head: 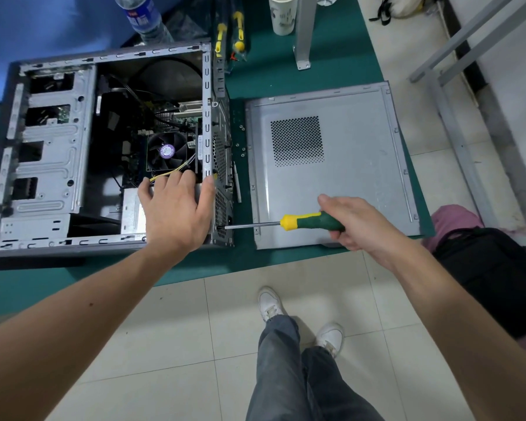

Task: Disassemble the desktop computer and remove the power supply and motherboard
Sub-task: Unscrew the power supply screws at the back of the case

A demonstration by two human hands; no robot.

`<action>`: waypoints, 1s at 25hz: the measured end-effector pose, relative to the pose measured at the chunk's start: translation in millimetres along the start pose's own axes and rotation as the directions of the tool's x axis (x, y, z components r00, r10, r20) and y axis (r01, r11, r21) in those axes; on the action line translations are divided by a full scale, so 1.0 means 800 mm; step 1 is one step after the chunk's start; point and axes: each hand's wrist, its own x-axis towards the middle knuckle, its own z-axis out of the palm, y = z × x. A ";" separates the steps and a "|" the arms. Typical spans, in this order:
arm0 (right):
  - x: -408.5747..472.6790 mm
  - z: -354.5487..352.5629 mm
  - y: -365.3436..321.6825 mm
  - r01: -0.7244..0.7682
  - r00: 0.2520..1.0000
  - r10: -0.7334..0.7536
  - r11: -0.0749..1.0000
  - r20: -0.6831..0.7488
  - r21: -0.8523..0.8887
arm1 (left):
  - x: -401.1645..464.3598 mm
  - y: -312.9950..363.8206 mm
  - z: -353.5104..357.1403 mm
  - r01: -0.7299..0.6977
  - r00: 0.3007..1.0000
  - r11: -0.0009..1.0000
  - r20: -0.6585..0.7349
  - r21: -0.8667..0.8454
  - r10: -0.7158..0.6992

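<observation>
The open grey computer case [47, 153] lies on its side on the green table. Inside, the motherboard with its black CPU fan [167, 151] shows at the middle. The grey power supply [131, 212] sits in the near right corner, mostly covered by my left hand [176, 208], which rests on it with the thumb hooked over the case's rear edge. My right hand [356, 221] grips the green and yellow screwdriver [304, 221]. Its tip touches the rear panel of the case near the bottom corner [220, 227].
The removed side panel [331, 165] lies flat to the right of the case. Loose screws [242, 139] lie between them. Behind stand a water bottle [143, 16], a paper cup [281, 13], bagged screwdrivers [239, 31] and a metal post [304, 31]. A black bag [492, 275] sits at right.
</observation>
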 end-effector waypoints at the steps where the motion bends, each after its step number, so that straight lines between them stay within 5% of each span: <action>1: 0.001 -0.001 0.000 0.081 0.997 -0.079 0.985 -0.015 0.153 | 0.000 0.000 0.000 -0.002 1.000 1.000 -0.003 -0.001 0.002; 4: -0.003 -0.003 -0.002 0.155 0.978 -0.207 0.829 0.038 0.537 | 0.000 -0.001 0.001 -0.004 1.000 1.000 -0.002 0.005 0.004; 6: -0.001 -0.002 -0.005 0.071 0.994 -0.099 0.895 0.041 0.441 | 0.001 -0.001 0.001 -0.005 1.000 1.000 -0.001 0.008 0.005; 8: -0.002 0.002 -0.010 -0.055 0.998 0.056 0.995 -0.006 0.079 | 0.001 -0.002 0.002 -0.005 1.000 1.000 -0.002 0.008 0.005; 10: 0.001 0.004 -0.006 0.017 0.998 -0.016 1.000 -0.065 0.007 | 0.001 -0.002 0.002 -0.004 1.000 1.000 -0.003 0.015 0.004; 13: -0.002 0.000 0.000 0.174 0.983 -0.179 0.862 -0.035 0.476 | 0.001 -0.002 0.002 -0.005 1.000 1.000 -0.009 0.017 0.005; 15: -0.005 -0.001 0.002 0.167 0.974 -0.226 0.788 0.026 0.593 | 0.002 -0.002 0.003 -0.003 1.000 1.000 -0.012 0.010 0.003; 18: -0.006 0.003 -0.001 0.012 1.000 -0.013 0.979 0.001 0.202 | 0.001 -0.003 0.003 -0.006 1.000 1.000 -0.023 -0.004 0.006; 20: -0.004 0.007 0.001 0.042 0.998 -0.035 0.991 -0.057 0.128 | 0.002 -0.004 0.004 -0.007 1.000 1.000 -0.024 -0.006 0.007; 23: -0.006 0.002 0.008 0.170 0.983 -0.184 0.839 -0.025 0.517 | 0.002 -0.004 0.005 -0.005 1.000 1.000 -0.023 0.004 0.005; 25: -0.007 0.000 0.008 0.155 0.978 -0.207 0.797 0.023 0.583 | 0.002 -0.004 0.004 -0.004 1.000 1.000 -0.022 0.009 0.005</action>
